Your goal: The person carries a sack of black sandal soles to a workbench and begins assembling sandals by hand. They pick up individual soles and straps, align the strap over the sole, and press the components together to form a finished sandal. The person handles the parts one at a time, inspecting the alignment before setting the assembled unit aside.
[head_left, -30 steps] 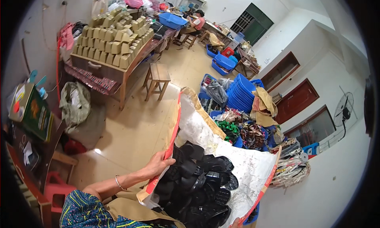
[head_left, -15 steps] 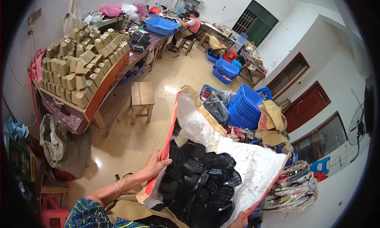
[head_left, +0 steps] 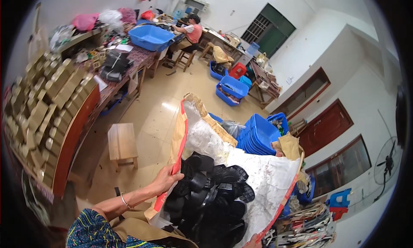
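Note:
An opened paper sack (head_left: 275, 168), white inside with a red-and-brown outer edge, spreads before me. Inside it lies a heap of black moulded pieces (head_left: 211, 196), some with ridged faces like shoe heels. My left hand (head_left: 167, 180), a bracelet at its wrist, grips the sack's left edge with the thumb over the rim. Only part of my right hand (head_left: 253, 243) shows at the bottom edge, closed on the sack's lower right rim. Neither hand touches the black pieces.
Stacked beige blocks (head_left: 51, 106) cover a wood-edged table at left. A wooden stool (head_left: 122, 141) stands on the tiled floor. Nested blue tubs (head_left: 260, 134) are beyond the sack. A person (head_left: 192, 32) sits working at the far bench. Pale strips (head_left: 307, 226) hang at lower right.
My view has shifted toward the sack's far side, bringing the beige blocks and stool nearer. Both hands keep hold of the sack, which sits slightly further left in view.

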A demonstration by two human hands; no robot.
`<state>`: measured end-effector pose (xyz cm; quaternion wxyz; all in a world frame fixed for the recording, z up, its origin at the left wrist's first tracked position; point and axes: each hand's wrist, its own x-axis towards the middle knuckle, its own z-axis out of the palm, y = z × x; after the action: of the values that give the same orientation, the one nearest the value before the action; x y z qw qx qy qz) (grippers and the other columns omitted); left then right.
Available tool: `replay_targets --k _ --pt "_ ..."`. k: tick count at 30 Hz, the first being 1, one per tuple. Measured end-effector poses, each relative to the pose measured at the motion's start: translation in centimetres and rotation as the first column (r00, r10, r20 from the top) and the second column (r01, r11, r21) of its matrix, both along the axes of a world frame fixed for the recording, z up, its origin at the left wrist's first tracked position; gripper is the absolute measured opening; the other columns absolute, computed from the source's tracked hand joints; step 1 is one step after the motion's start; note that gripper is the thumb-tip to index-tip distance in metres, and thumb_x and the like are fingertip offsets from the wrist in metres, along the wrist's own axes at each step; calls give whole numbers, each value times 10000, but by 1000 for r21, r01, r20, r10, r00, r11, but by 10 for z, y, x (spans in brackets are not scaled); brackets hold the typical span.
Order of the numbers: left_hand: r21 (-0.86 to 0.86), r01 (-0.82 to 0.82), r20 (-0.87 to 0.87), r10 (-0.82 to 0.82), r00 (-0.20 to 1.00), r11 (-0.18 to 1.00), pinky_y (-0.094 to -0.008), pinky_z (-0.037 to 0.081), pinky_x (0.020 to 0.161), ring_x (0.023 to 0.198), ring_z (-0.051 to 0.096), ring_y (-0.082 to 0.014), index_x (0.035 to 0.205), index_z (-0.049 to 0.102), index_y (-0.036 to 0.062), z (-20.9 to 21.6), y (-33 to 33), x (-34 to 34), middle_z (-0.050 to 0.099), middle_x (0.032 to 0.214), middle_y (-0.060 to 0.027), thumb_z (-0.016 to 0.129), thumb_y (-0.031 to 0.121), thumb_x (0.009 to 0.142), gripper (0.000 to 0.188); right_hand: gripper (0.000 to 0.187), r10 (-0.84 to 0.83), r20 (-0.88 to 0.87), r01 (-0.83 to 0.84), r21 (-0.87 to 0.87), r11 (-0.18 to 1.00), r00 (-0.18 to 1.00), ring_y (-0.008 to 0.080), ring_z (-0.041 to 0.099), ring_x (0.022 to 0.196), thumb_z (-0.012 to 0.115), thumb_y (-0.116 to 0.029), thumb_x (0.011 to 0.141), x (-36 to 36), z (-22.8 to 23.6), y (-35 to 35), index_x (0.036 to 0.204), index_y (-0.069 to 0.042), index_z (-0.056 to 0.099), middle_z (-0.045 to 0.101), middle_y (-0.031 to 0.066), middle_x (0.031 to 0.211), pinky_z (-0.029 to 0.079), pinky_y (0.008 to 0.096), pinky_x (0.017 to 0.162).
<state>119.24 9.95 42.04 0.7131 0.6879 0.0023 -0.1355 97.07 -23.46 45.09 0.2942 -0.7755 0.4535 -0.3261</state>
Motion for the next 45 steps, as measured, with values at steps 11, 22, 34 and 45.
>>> replay_targets --k 11,22,34,45 --pt "-100 -58 65 65 996 993 -281 349 566 639 368 -73 799 490 74 -78 -47 327 395 689 58 670 163 877 216 493 -1 27 7 -254 967 1000 340 631 849 566 -407 942 314 -69 -83 1031 67 672 681 254 871 471 416 790" --pt "-7 -128 25 128 991 992 -253 334 510 599 386 -50 822 517 67 -59 -25 649 418 687 68 640 118 875 144 187 178 222 -204 98 974 959 102 474 711 603 -115 892 678 -99 -92 938 63 633 552 3 794 395 277 627" --pt "-50 50 -12 -51 999 997 -267 367 610 704 415 -66 857 522 46 -66 -58 1040 448 757 47 641 192 904 194 362 61 114 -51 -91 995 992 217 474 732 588 -216 902 1015 -76 -76 1040 118 613 596 125 785 428 402 691" --pt "-103 103 93 -93 991 989 -314 390 627 697 407 -99 822 487 18 -108 -130 1329 418 714 9 628 166 881 213 365 -16 11 17 -111 994 1000 259 543 974 500 -127 935 1292 -60 -64 1189 132 542 624 197 1193 443 390 874"
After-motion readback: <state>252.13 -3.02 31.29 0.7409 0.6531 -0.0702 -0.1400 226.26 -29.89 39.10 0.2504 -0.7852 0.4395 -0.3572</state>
